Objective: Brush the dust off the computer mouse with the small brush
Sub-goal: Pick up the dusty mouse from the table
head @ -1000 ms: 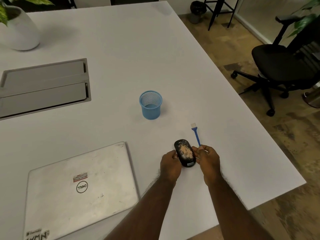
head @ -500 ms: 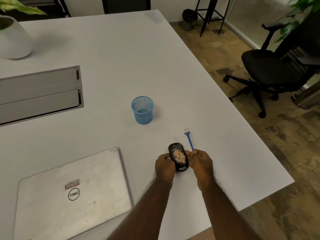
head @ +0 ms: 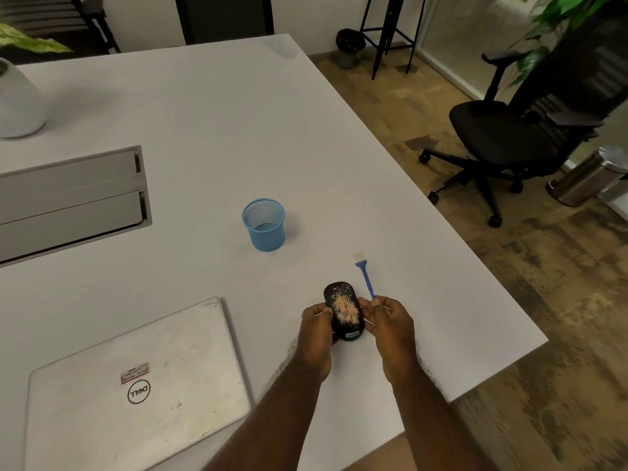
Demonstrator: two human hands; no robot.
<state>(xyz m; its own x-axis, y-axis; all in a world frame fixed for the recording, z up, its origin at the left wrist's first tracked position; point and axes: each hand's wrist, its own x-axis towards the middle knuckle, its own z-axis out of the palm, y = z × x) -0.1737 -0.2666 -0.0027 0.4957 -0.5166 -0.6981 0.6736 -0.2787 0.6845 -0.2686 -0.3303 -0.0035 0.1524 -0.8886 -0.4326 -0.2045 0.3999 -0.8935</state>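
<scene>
I had the black mouse (head: 344, 312) on the white desk (head: 204, 124) near its front edge, tan dust spread over its top. My left hand (head: 316, 329) was clamped on the mouse's left side, thumb on the upper edge. My right hand (head: 390, 317) touched the mouse's right side and its fingers were pinched on the lower end of the small blue brush (head: 365, 277); brush handle ran away from me, pale bristles at the far end, just right of the mouse. I couldn't tell if the brush was lifted or lying on the desk. Blue mesh cup (head: 264, 224) stood upright further back, well apart. Closed silver laptop (head: 136, 385) lay to the left, near the left forearm. Grey cable hatch (head: 71, 195) sat at far left
</scene>
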